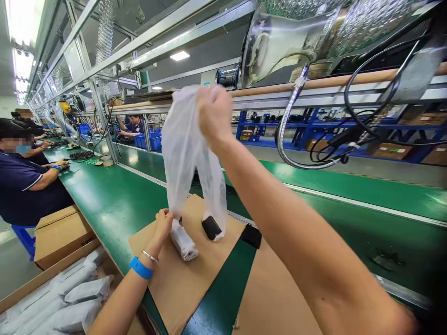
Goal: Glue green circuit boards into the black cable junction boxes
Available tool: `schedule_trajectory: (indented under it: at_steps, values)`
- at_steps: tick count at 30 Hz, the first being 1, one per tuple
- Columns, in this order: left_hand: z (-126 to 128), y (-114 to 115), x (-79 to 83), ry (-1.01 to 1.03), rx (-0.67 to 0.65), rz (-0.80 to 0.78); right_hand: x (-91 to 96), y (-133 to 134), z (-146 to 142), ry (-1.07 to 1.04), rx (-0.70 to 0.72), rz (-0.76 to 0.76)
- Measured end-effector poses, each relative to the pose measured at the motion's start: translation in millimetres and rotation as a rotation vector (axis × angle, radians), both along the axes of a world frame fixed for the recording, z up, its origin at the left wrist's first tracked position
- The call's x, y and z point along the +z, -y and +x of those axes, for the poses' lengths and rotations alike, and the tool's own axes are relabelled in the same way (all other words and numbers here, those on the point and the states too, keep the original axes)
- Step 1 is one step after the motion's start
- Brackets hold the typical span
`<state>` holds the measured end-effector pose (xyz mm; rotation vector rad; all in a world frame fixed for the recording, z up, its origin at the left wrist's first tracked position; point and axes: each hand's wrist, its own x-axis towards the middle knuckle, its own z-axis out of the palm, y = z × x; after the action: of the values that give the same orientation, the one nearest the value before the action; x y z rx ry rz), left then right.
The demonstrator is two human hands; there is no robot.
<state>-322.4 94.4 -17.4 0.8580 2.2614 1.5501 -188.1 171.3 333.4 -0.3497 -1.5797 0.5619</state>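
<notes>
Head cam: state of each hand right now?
Left hand: closed, gripping the lower end of the plastic bag.
Right hand: closed, holding the bag's top up.

Counts along the green bench [115, 200]
Two hands are counted, a left hand [162, 225] and a right hand [213, 114], with one blue wristband [141, 268] and one plastic bag [183, 149]. Two black blocks [211, 228] are seen, one white bundle [183, 242], two cardboard sheets [174, 284] at the near edge, two cartons [59, 235] beside it, at least five white packs [87, 288], and at least three other people [21, 179].

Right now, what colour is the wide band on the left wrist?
Bright blue wristband, clearest in the head view.
</notes>
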Motion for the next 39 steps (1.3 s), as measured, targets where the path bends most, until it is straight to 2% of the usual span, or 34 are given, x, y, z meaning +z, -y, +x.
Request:
schedule_trajectory:
  at_steps: [2,3,5,6,7,9,12,14,16,18,20,22,25,30,34,39]
  values:
    - [6,9,2.5,-0.044,-0.05,-0.016,24.1,-4,15,-0.173,-0.192,-0.008]
    - [10,15,4.5,-0.069,-0.091,-0.024,31.8,-5,25,-0.245,-0.285,0.042]
    - [19,31,10.0,-0.129,-0.224,-0.032,32.2,-3,43,-0.299,-0.432,0.23]
    - [24,39,13.3,-0.164,-0.309,-0.034,22.8,-2,50,-0.225,-0.451,0.33]
    - [29,49,16.6,-0.2,-0.392,-0.037,6.2,1,56,-0.094,-0.428,0.42]
    - [35,69,22.0,-0.264,-0.523,-0.047,-46.5,6,63,0.427,-0.197,0.462]
    - [37,97,23.6,-0.325,-0.58,-0.067,-151.0,14,61,0.928,0.137,0.435]
    - [37,112,20.4,-0.352,-0.577,-0.079,-212.9,18,55,1.086,0.227,0.4]
    - [38,121,16.5,-0.378,-0.56,-0.087,-253.7,24,45,1.198,0.292,0.353]
    - [41,125,13.6,-0.404,-0.53,-0.09,-270.3,30,35,1.278,0.352,0.303]
    - [45,124,11.6,-0.43,-0.487,-0.087,-266.7,33,25,1.318,0.389,0.252]
    - [49,119,9.1,-0.456,-0.435,-0.077,-249.2,32,16,1.307,0.387,0.198]
    - [55,109,0.9,-0.494,-0.358,-0.055,-208.1,24,7,1.22,0.343,0.133]
    - [70,102,-21.0,-0.552,-0.25,-0.052,-128.5,12,1,0.983,0.233,0.066]
    - [87,108,-29.8,-0.592,-0.218,-0.164,-77.2,4,1,0.782,0.139,0.027]
    - [100,107,-26.6,-0.527,-0.191,-0.403,-29.1,-5,-8,0.458,0.019,-0.021]
